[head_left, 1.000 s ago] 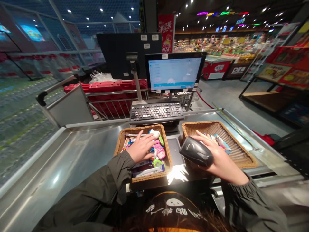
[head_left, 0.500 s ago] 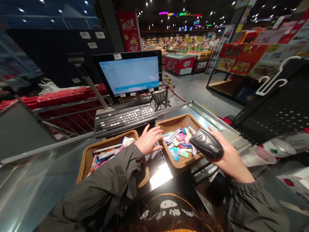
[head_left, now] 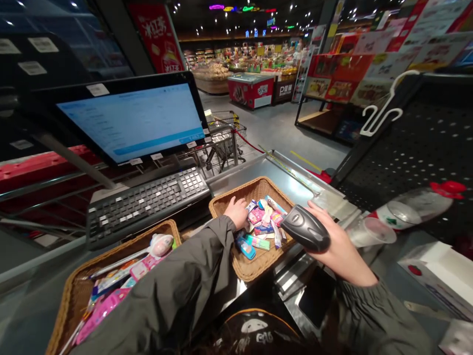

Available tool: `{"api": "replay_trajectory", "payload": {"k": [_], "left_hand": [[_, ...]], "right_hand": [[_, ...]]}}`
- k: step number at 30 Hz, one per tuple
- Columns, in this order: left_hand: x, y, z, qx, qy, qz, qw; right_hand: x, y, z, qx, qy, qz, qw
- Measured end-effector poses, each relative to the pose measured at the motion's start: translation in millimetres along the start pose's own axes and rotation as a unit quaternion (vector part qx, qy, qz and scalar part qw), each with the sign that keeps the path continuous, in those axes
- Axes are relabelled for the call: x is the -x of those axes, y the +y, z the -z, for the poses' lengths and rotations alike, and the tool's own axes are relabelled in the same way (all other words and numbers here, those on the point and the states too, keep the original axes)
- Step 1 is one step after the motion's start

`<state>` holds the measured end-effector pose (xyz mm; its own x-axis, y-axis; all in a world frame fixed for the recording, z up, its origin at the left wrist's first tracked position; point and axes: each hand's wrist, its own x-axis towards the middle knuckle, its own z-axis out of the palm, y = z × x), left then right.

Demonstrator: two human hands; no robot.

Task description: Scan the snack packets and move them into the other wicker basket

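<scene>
My right hand (head_left: pixel 340 241) is wrapped round a black handheld barcode scanner (head_left: pixel 306 229), whose head points left over the right-hand wicker basket (head_left: pixel 254 271). Inside this basket lies a heap of small colourful stationery pieces, among them a blue piece (head_left: pixel 245 247) and a green-and-white one (head_left: pixel 257 242). My left hand (head_left: pixel 237 213) reaches into its left side, over a blue-and-white packet (head_left: pixel 252 205). Its visible fingers are slightly bent and apart; the thumb is hidden. A second wicker basket (head_left: pixel 61 308), partly under my left sleeve, contains a pink packet (head_left: pixel 103 308) and a round-headed toy (head_left: pixel 161 245).
A keyboard (head_left: pixel 148 202) and a lit monitor (head_left: pixel 136 121) stand behind the baskets on the metal counter (head_left: pixel 281 172). At the right are plastic cups (head_left: pixel 375 231), a bottle with a red cap (head_left: pixel 424 204), a white box (head_left: pixel 439 271) and a white hanger (head_left: pixel 384 111).
My left hand has moved from between the baskets into the right-hand basket. The scanner remains in my right hand over that basket's right edge. The whole view has turned and shifted.
</scene>
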<state>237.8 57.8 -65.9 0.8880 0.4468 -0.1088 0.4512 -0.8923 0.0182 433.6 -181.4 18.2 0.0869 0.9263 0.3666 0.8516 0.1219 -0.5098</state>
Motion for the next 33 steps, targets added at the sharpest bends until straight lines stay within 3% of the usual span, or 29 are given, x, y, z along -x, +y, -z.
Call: {"api": "replay_trajectory", "payload": {"k": [3,6,10,17,25,33], "left_hand": [[-22.0,9.3,-11.3,0.012,-0.023,-0.005,1.000],[-36.7,19.3,-23.0,0.022,-0.032,0.040,0.998],[-44.2,28.3,-39.2,0.029,-0.033,0.106,0.993],[-52.3,33.8,-56.2,0.055,-0.029,0.125,0.990],[-61.9,20.5,-49.9,0.110,0.031,0.234,0.966],[-72.3,44.2,-29.4,0.168,0.078,0.235,0.954]], "right_hand": [[-7.3,7.1,0.5,-0.012,-0.001,-0.008,1.000],[-13.1,15.2,-0.6,-0.017,-0.009,-0.014,1.000],[-17.5,24.6,-3.3,-0.018,-0.023,-0.024,0.999],[-22.2,32.3,-3.2,-0.023,-0.015,-0.032,0.999],[-27.6,36.5,-7.1,-0.031,-0.012,-0.026,0.999],[-27.4,30.4,-3.3,-0.029,-0.010,-0.022,0.999]]}}
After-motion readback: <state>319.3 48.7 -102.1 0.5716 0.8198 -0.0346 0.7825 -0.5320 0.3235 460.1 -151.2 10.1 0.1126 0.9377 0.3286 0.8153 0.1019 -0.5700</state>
